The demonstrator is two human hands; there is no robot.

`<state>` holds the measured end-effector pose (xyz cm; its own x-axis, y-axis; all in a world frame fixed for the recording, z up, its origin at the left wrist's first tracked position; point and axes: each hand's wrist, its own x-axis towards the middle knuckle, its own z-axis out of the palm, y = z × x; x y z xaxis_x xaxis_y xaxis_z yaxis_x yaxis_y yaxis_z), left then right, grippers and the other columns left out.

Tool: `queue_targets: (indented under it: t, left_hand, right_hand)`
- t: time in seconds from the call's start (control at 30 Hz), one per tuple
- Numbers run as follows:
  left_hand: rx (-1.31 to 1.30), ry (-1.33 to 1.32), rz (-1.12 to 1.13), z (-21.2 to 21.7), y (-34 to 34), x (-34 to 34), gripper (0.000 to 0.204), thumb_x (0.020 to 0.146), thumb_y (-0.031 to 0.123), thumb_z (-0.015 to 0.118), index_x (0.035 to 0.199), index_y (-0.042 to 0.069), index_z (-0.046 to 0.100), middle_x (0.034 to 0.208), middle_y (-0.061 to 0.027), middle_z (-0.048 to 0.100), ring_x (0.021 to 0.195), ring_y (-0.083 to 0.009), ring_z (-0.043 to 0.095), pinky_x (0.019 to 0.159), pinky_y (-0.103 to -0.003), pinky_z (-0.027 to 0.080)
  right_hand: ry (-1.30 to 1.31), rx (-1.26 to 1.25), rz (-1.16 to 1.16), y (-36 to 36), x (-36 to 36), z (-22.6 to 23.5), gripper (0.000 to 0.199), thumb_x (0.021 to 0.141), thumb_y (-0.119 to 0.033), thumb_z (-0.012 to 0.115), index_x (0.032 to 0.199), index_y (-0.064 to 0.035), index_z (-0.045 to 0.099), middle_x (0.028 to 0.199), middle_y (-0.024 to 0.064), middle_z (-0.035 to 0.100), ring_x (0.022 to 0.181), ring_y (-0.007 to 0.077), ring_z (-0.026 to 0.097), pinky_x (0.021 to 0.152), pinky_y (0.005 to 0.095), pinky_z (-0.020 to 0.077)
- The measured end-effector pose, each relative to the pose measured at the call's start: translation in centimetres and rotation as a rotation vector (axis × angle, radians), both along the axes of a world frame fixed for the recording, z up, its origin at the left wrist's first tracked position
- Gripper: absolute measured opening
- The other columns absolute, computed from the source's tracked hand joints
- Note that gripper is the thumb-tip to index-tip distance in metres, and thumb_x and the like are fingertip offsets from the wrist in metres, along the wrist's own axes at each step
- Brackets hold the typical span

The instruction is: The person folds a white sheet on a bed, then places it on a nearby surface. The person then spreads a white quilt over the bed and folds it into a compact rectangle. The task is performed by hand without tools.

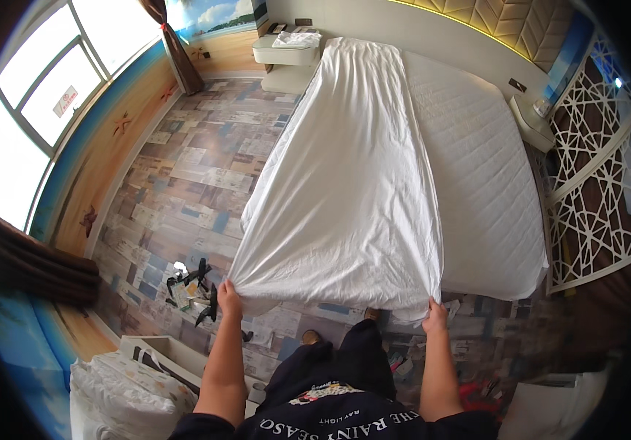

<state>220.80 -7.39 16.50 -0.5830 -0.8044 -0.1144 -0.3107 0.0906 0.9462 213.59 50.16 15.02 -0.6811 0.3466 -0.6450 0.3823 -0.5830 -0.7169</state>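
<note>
A white bed sheet stretches from the head of the bed toward me, covering the left part of the quilted white mattress. My left hand is closed on the sheet's near left corner. Its near right corner is gripped in my right hand. Between my hands the near edge hangs in front of my legs, with creases running from both corners. The right side of the mattress shows its quilting uncovered.
A nightstand with a phone stands beyond the bed's left side, another at its right. Black straps and litter lie on the patterned floor. White bedding is piled at lower left. A white lattice screen stands right of the bed.
</note>
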Motion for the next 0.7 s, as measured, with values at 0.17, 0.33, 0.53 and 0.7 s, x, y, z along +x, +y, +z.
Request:
queue_targets:
  t: [0.17, 0.33, 0.53, 0.7]
  left_hand:
    - [0.133, -0.119, 0.010, -2.7, -0.1, 1.8, 0.035, 0.096, 0.028, 0.047, 0.086, -0.004, 0.058, 0.075, -0.0087, 0.059, 0.070, -0.0164, 0.053, 0.066, -0.034, 0.044]
    - [-0.155, -0.178, -0.097, -2.0, -0.2, 0.9, 0.036, 0.096, 0.029, 0.046, 0.083, -0.003, 0.056, 0.071, -0.0084, 0.056, 0.066, -0.0166, 0.049, 0.063, -0.034, 0.042]
    - [-0.074, -0.227, -0.167, -3.3, -0.8, 3.0, 0.035, 0.095, 0.030, 0.048, 0.086, -0.002, 0.058, 0.073, -0.0084, 0.057, 0.068, -0.0147, 0.049, 0.063, -0.033, 0.042]
    - [0.325, -0.173, -0.113, -4.6, -3.1, 6.4, 0.034, 0.094, 0.031, 0.051, 0.089, -0.001, 0.060, 0.079, -0.0038, 0.061, 0.072, -0.0130, 0.052, 0.067, -0.030, 0.044]
  right_hand:
    - [-0.154, -0.032, 0.030, 0.0, 2.4, -2.1, 0.027, 0.089, -0.005, 0.057, 0.114, 0.0020, 0.050, 0.098, 0.0128, 0.060, 0.087, 0.0267, 0.061, 0.074, 0.0441, 0.0517]
    - [-0.068, 0.037, 0.141, -1.4, 2.1, -1.9, 0.026, 0.089, -0.006, 0.057, 0.112, 0.0037, 0.051, 0.097, 0.0133, 0.061, 0.082, 0.0266, 0.061, 0.071, 0.0429, 0.0515]
    - [-0.081, -0.004, 0.171, 2.4, 3.9, -3.6, 0.029, 0.090, -0.004, 0.052, 0.118, 0.0038, 0.048, 0.104, 0.0156, 0.060, 0.088, 0.0303, 0.062, 0.076, 0.0484, 0.0524]
    - [-0.191, -0.160, 0.127, 0.1, 6.5, -4.7, 0.028, 0.090, -0.006, 0.053, 0.115, 0.0061, 0.052, 0.104, 0.0172, 0.061, 0.095, 0.0293, 0.062, 0.079, 0.0443, 0.0517]
